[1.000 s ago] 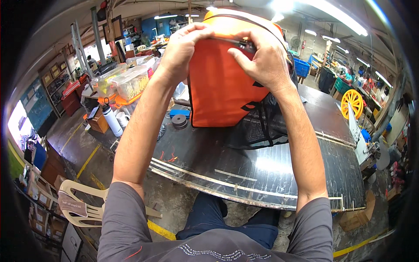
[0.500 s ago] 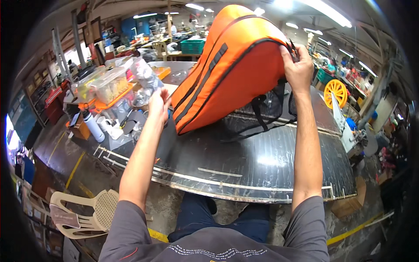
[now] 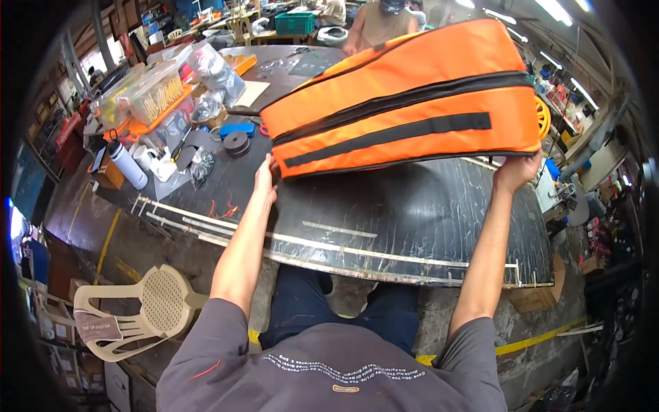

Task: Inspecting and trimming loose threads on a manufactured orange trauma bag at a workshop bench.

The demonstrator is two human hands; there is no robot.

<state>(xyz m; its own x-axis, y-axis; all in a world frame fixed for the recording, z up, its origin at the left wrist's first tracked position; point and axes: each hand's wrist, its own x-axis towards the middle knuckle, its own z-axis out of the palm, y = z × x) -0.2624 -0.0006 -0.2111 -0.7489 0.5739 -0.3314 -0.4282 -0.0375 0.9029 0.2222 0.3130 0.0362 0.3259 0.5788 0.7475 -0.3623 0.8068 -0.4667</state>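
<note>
An orange backpack [image 3: 391, 103] lies on its side in the air over the black work table [image 3: 329, 206]. A black zipper runs along its facing side, with a black webbing strip below it. My left hand [image 3: 266, 180] grips the lower left corner, its fingers partly hidden by the fabric. At the other end my right hand [image 3: 516, 173] is closed round the lower right corner, most of the fingers behind the bag. The shoulder straps are out of sight behind it.
Left on the table stand clear plastic boxes [image 3: 158, 96], a steel bottle [image 3: 128, 165], a white mug [image 3: 144, 158] and black webbing rolls [image 3: 237, 144]. A person [image 3: 377, 27] is across the table. A beige chair [image 3: 165, 302] stands on the floor, lower left.
The backpack has turned from tilted upright to nearly level, its zippered side now facing me. My right hand has come down and outward; my left is now at the bag's corner.
</note>
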